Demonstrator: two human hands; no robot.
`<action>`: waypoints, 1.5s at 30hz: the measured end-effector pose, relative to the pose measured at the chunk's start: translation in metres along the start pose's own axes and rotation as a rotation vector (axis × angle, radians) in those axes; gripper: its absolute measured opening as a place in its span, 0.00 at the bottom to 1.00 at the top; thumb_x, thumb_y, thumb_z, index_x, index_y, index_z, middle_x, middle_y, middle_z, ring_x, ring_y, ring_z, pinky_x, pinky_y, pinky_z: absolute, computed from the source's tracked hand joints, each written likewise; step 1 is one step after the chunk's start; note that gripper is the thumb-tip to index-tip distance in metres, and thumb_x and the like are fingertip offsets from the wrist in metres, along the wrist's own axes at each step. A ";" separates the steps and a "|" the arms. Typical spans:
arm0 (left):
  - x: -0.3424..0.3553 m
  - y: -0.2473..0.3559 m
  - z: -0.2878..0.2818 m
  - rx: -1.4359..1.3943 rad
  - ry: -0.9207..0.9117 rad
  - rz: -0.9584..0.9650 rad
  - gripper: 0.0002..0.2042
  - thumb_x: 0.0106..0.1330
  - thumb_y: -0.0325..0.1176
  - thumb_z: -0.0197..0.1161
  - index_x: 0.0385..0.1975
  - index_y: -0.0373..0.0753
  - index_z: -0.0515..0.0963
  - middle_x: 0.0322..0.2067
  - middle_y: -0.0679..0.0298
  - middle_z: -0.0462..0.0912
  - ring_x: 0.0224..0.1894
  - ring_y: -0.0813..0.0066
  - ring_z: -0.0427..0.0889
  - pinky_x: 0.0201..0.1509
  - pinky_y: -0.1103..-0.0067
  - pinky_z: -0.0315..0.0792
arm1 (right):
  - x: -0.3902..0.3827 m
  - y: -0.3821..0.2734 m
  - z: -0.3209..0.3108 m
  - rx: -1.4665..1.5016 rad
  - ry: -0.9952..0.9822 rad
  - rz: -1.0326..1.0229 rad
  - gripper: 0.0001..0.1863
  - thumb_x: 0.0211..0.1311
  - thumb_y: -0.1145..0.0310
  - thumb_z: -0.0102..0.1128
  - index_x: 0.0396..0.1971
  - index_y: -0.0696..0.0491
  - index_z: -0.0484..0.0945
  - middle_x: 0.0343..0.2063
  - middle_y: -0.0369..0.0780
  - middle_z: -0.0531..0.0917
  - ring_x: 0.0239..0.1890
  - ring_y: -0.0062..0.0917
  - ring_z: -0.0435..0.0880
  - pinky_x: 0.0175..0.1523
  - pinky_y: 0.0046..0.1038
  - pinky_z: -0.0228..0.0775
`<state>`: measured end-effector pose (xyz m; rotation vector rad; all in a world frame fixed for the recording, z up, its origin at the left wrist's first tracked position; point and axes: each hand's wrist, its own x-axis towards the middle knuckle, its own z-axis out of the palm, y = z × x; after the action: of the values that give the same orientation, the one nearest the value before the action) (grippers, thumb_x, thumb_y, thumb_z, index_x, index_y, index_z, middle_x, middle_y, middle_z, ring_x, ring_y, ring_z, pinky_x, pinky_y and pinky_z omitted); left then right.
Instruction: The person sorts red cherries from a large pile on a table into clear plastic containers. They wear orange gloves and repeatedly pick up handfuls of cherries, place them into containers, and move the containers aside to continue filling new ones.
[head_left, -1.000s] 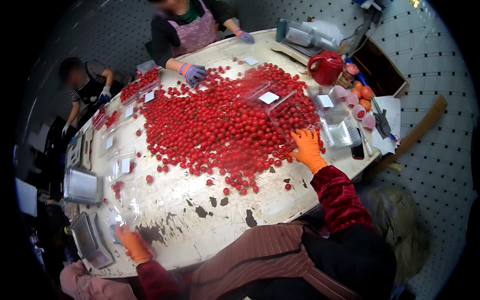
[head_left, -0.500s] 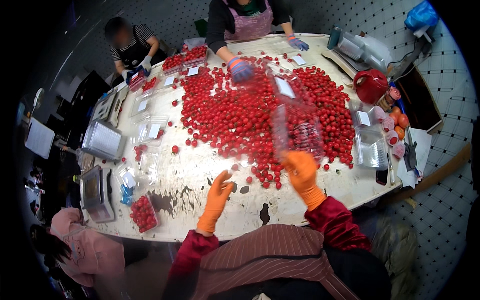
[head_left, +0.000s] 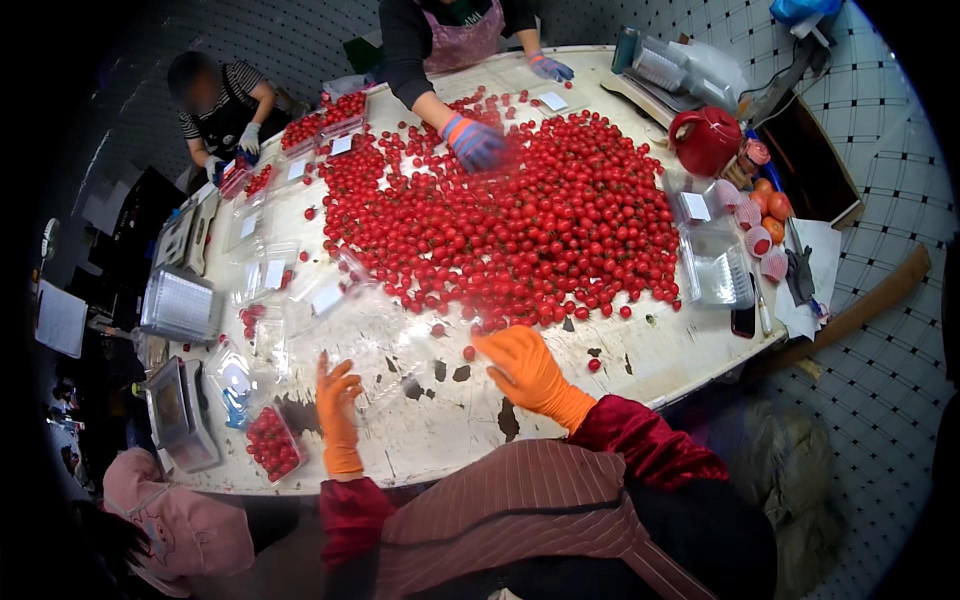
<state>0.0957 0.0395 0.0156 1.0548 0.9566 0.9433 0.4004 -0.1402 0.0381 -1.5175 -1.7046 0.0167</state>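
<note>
In an orange glove, my right hand (head_left: 535, 370) is closed, its fingertips at the right edge of a clear plastic clamshell box (head_left: 385, 345). The box lies open and blurred low over the table, its lid with a white label (head_left: 325, 298) pointing away to the left. My left hand (head_left: 340, 408), gloved in orange too, is beside the box's near left side with fingers apart; contact is unclear. Beyond both hands spreads a large heap of cherry tomatoes (head_left: 540, 225). A filled box of tomatoes (head_left: 273, 443) stands left of my left hand.
Across the table, a co-worker's gloved hand (head_left: 475, 143) reaches into the heap. Another person (head_left: 225, 110) works at the far left. Open clamshells (head_left: 265, 275) and scales (head_left: 182, 415) line the left side; a clear tray (head_left: 717, 268), a red kettle (head_left: 707, 140) and fruit (head_left: 772, 205) occupy the right.
My right hand has brought the open clamshell from over the heap leftward and nearer to me. My left hand has moved left. The view has shifted slightly.
</note>
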 end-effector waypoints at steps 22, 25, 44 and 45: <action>-0.004 -0.051 0.189 0.578 -0.838 -0.136 0.20 0.69 0.39 0.62 0.57 0.37 0.76 0.51 0.64 0.80 0.52 0.76 0.77 0.57 0.78 0.69 | -0.072 0.221 -0.148 -0.153 0.631 0.772 0.16 0.68 0.68 0.55 0.53 0.52 0.78 0.44 0.42 0.84 0.48 0.31 0.83 0.52 0.30 0.73; -0.012 -0.060 0.178 0.619 -0.794 -0.181 0.19 0.69 0.38 0.62 0.55 0.36 0.76 0.50 0.62 0.81 0.51 0.73 0.78 0.57 0.77 0.70 | -0.073 0.244 -0.171 -0.320 0.499 0.995 0.22 0.66 0.66 0.56 0.60 0.50 0.72 0.41 0.41 0.85 0.44 0.37 0.83 0.49 0.35 0.73; 0.048 -0.103 0.159 1.095 -0.332 0.194 0.57 0.39 0.33 0.81 0.71 0.35 0.50 0.66 0.44 0.56 0.66 0.45 0.59 0.66 0.66 0.64 | 0.056 0.203 0.016 -0.713 0.200 0.762 0.43 0.52 0.38 0.62 0.65 0.47 0.65 0.62 0.41 0.67 0.63 0.43 0.61 0.66 0.56 0.45; 0.056 -0.108 0.161 1.107 -0.320 0.208 0.57 0.38 0.32 0.81 0.71 0.36 0.49 0.66 0.45 0.56 0.66 0.46 0.60 0.65 0.67 0.65 | 0.057 0.202 0.024 -0.692 0.223 0.734 0.43 0.51 0.37 0.62 0.64 0.45 0.66 0.61 0.41 0.68 0.62 0.44 0.61 0.65 0.56 0.47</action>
<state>0.2807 0.0268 -0.0639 2.1889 1.1116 0.3159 0.5557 -0.0264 -0.0495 -2.4794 -0.9232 -0.3770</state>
